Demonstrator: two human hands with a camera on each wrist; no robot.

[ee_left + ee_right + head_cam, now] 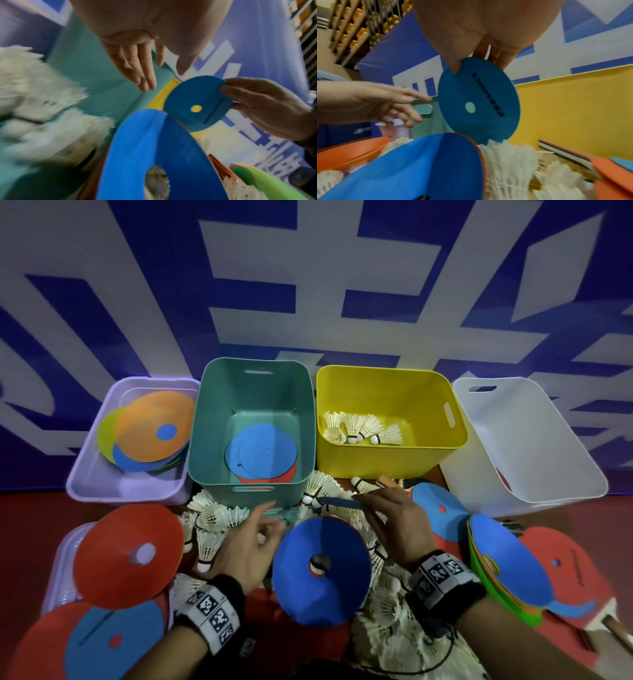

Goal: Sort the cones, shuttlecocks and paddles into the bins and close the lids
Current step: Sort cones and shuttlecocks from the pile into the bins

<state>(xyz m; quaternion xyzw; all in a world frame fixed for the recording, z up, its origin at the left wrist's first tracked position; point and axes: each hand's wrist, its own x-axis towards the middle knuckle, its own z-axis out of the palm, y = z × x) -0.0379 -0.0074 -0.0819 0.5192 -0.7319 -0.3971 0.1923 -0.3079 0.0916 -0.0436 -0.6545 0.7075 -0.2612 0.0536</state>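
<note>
My right hand (363, 503) pinches the rim of a small blue flat disc (337, 503) in front of the teal bin (205, 440). In the right wrist view the thumb presses the printed disc (479, 101); in the left wrist view it is the blue disc (197, 106). My left hand (262, 529) hovers open just left of it, fingers (142, 75) straight, holding nothing. A large blue cone (322, 566) lies below both hands on a heap of white shuttlecocks (212, 518). The yellow bin (455, 436) holds several shuttlecocks. The lilac bin (85, 470) holds flat cones.
An open white bin (548, 446) stands at far right. Red cones (126, 556) lie at lower left over a lilac lid (58, 570). Stacked blue and green cones (507, 566) and a red paddle (575, 570) lie at right. A blue-and-white wall stands behind the bins.
</note>
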